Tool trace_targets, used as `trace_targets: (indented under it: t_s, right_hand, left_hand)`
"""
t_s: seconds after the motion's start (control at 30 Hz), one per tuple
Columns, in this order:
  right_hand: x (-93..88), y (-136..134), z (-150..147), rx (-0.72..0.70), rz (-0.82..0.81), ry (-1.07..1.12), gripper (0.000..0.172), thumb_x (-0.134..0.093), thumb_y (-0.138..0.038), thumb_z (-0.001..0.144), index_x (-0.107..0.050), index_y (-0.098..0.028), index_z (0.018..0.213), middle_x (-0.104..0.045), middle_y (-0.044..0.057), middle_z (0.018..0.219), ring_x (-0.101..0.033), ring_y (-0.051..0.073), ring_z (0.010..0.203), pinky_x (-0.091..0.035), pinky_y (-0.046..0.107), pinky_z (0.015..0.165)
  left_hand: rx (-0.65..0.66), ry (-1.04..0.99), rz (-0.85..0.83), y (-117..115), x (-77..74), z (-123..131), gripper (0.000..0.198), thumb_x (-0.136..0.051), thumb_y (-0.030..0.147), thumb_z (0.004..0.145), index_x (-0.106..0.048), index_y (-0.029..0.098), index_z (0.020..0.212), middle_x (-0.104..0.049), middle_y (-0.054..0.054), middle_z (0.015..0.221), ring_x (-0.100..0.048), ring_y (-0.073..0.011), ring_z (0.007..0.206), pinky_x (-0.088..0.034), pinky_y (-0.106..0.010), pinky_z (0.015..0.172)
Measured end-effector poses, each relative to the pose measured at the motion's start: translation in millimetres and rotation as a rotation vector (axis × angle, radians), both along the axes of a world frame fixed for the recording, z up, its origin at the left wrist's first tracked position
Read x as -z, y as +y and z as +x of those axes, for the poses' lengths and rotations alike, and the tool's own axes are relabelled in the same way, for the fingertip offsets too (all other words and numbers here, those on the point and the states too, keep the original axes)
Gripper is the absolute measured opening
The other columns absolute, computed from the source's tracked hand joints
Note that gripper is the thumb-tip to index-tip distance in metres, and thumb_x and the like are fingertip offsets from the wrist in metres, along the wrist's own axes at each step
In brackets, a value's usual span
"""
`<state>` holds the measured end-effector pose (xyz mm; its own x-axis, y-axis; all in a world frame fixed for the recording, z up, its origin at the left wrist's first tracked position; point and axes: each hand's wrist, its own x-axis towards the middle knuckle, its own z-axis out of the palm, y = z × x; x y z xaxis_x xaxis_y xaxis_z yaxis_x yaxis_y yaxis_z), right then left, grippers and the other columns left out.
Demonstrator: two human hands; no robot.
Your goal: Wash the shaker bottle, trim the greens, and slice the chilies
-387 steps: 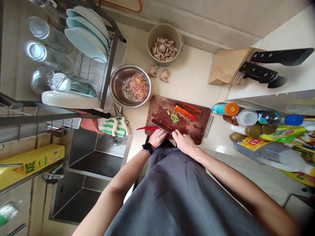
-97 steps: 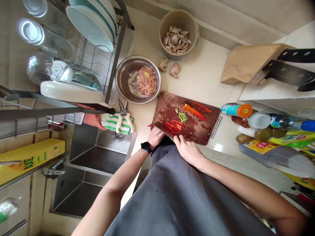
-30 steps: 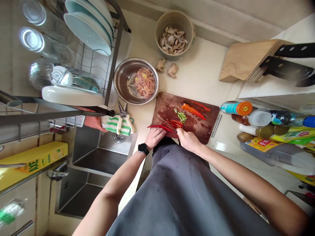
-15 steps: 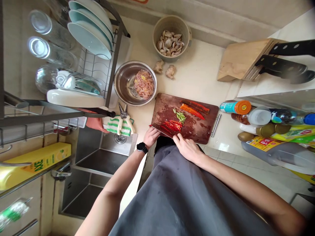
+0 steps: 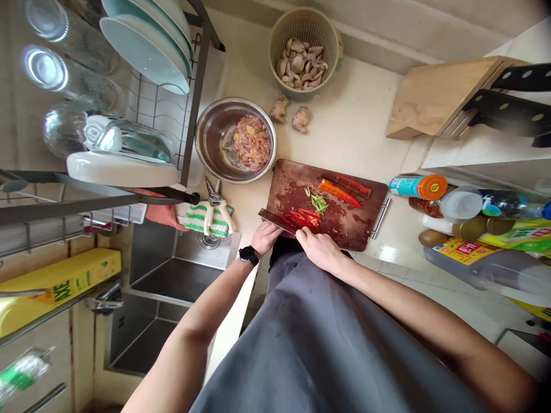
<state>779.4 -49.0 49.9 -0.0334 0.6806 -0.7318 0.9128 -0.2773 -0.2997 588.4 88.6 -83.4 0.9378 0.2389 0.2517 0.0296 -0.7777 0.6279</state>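
My right hand (image 5: pixel 319 248) is closed round the handle of a kitchen knife (image 5: pixel 275 220), whose blade points left along the near edge of the brown cutting board (image 5: pixel 344 221). Just below the blade is my left hand (image 5: pixel 265 236), its fingers pressed together at the board's near left corner; the blade hides what they hold. Thin red chili strips (image 5: pixel 305 217) lie in a pile beyond the blade. Past them is a small heap of green strips (image 5: pixel 319 203). Larger red chili pieces (image 5: pixel 341 194) rest towards the far right of the board.
A steel bowl (image 5: pixel 206 135) of raw sliced meat (image 5: pixel 253 143), ginger (image 5: pixel 301 119) and a garlic-filled colander (image 5: pixel 275 54) stand behind. Left are kitchen shears (image 5: pixel 215 201), a sink (image 5: pixel 183 279) and a dish rack (image 5: pixel 200 97). Right are a knife block (image 5: pixel 430 97) and several bottles (image 5: pixel 473 261).
The knife blade has turned so that more of its flat side shows, and my right hand has shifted slightly left. My left hand stays nearly in place. The view has shifted slightly.
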Motion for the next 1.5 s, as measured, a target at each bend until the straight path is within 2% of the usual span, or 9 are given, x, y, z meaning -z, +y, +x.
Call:
trace_targets:
  t_s: [0.1,0.27,0.5,0.67,0.77,0.97,1.1,1.23,1.5]
  right_hand:
    - [1.0,-2,5,0.015,0.013,0.022,0.037,-0.021,-0.015,0.105,-0.045,-0.016,0.134,-0.062,0.018,0.124,-0.073,0.024,0.09,-0.052,0.031,0.073]
    - [-8.9,-12,6,-0.04,0.021,0.005,0.04,-0.023,-0.012,0.103,-0.042,-0.016,0.138,-0.062,0.019,0.125,-0.073,0.024,0.089,-0.051,0.031,0.071]
    - [-14.3,-9,9,-0.061,0.009,-0.019,0.03,-0.025,-0.011,0.103,-0.048,-0.017,0.122,-0.065,0.014,0.111,-0.073,0.024,0.084,-0.049,0.029,0.066]
    - [-9.6,-3,0,-0.055,-0.002,-0.042,0.029,-0.024,-0.012,0.103,-0.048,-0.017,0.119,-0.064,0.013,0.108,-0.073,0.024,0.081,-0.049,0.028,0.063]
    - [-1.6,3,0,-0.052,-0.014,-0.025,0.031,-0.022,-0.013,0.104,-0.047,-0.018,0.122,-0.065,0.014,0.11,-0.073,0.024,0.08,-0.049,0.03,0.063]
    - [7.7,-2,11,0.022,0.007,0.018,0.034,-0.026,-0.012,0.102,-0.048,-0.015,0.128,-0.064,0.018,0.121,-0.073,0.026,0.092,-0.051,0.032,0.075]
    - [-3.9,-15,3,0.012,-0.016,-0.055,0.043,-0.023,-0.012,0.103,-0.041,-0.015,0.141,-0.058,0.022,0.132,-0.073,0.025,0.091,-0.051,0.031,0.074]
    - [-15.2,-22,-8,-0.014,-0.009,-0.083,0.043,-0.023,-0.011,0.103,-0.039,-0.015,0.142,-0.057,0.022,0.131,-0.073,0.023,0.091,-0.051,0.027,0.07]
    - [-20.0,-22,-7,-0.024,0.006,-0.139,0.035,-0.023,-0.012,0.103,-0.044,-0.017,0.131,-0.061,0.017,0.119,-0.073,0.022,0.083,-0.049,0.027,0.065]
  left_hand:
    - [-0.002,-0.029,0.02,-2,-2.4,2,0.028,-0.048,0.02,0.104,-0.071,0.019,0.118,-0.075,-0.012,0.105,-0.066,-0.0232,0.108,-0.058,-0.039,0.087]
    - [-0.003,-0.046,0.015,-3,0.2,-2,0.027,-0.048,0.024,0.104,-0.074,0.021,0.111,-0.075,-0.009,0.099,-0.067,-0.0217,0.098,-0.058,-0.037,0.081]
    - [0.039,-0.045,-0.032,2,7.8,-6,0.028,-0.047,0.025,0.105,-0.074,0.022,0.112,-0.076,-0.009,0.099,-0.067,-0.0215,0.096,-0.057,-0.038,0.08]
    - [0.056,-0.046,-0.088,4,11.5,-9,0.027,-0.048,0.024,0.104,-0.073,0.023,0.115,-0.076,-0.01,0.1,-0.068,-0.0207,0.096,-0.057,-0.038,0.084]
    - [0.057,-0.073,-0.058,4,9.5,-8,0.025,-0.052,0.021,0.102,-0.071,0.022,0.119,-0.076,-0.009,0.1,-0.069,-0.0208,0.096,-0.057,-0.037,0.085]
    - [0.005,-0.075,0.021,-5,-1.2,2,0.033,-0.05,0.014,0.101,-0.064,0.018,0.131,-0.074,-0.013,0.116,-0.066,-0.0243,0.112,-0.055,-0.039,0.091]
    - [-0.064,-0.05,0.089,-14,-6.1,7,0.026,-0.049,0.016,0.101,-0.071,0.017,0.114,-0.074,-0.012,0.103,-0.065,-0.0235,0.102,-0.053,-0.037,0.083]
    - [-0.086,-0.018,0.123,-17,-10.4,10,0.023,-0.05,0.014,0.099,-0.071,0.016,0.091,-0.07,-0.01,0.085,-0.061,-0.0208,0.083,-0.048,-0.034,0.073]
    - [-0.072,-0.006,0.105,-15,-11.3,10,0.023,-0.049,0.014,0.1,-0.068,0.017,0.087,-0.066,-0.008,0.079,-0.059,-0.0205,0.079,-0.045,-0.034,0.071]
